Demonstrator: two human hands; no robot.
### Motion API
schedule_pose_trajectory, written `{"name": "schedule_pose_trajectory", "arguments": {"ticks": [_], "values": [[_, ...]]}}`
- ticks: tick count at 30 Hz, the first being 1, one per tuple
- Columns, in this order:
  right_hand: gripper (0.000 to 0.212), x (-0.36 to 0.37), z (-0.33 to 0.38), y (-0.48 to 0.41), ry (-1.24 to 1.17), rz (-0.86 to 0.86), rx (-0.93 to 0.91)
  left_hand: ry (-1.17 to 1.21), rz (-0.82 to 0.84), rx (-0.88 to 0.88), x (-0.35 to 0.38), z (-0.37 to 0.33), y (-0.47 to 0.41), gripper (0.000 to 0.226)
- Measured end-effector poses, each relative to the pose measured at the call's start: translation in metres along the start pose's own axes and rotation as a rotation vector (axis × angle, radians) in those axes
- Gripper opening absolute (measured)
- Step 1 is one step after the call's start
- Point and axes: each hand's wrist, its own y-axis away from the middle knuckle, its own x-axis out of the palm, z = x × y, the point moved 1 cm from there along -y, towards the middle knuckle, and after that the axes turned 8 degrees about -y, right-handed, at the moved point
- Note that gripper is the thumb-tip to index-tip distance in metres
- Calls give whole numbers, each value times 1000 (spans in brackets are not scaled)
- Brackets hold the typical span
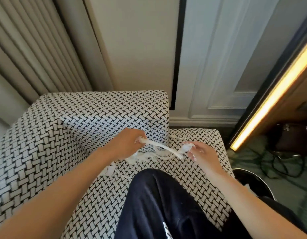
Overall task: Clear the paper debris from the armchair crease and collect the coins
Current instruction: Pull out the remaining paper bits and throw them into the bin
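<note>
White paper strips [164, 148] stretch between my two hands above the seat of the black-and-white woven armchair [66, 135]. My left hand [127, 144] grips one bunched end of the strips near the crease by the backrest. My right hand [199, 152] pinches the other end over the seat. More shredded paper [111, 169] lies along the crease between seat and left armrest. I see no coins.
A knee in dark trousers [159, 200] rests on the seat. Beige curtains [37, 49] hang behind on the left. A lit strip lamp [273, 94] leans at the right, with a dark bag [290, 135] and black cables [278, 163] on the floor.
</note>
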Motion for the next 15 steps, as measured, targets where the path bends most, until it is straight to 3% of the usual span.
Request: {"name": "schedule_pose_trajectory", "arguments": {"ticks": [7, 15], "values": [[23, -94, 8, 6, -49, -122, 16, -49, 37, 196, -1, -97, -51, 17], [23, -197, -6, 19, -28, -306, 21, -118, 168, 392, 50, -221, -99, 16]]}}
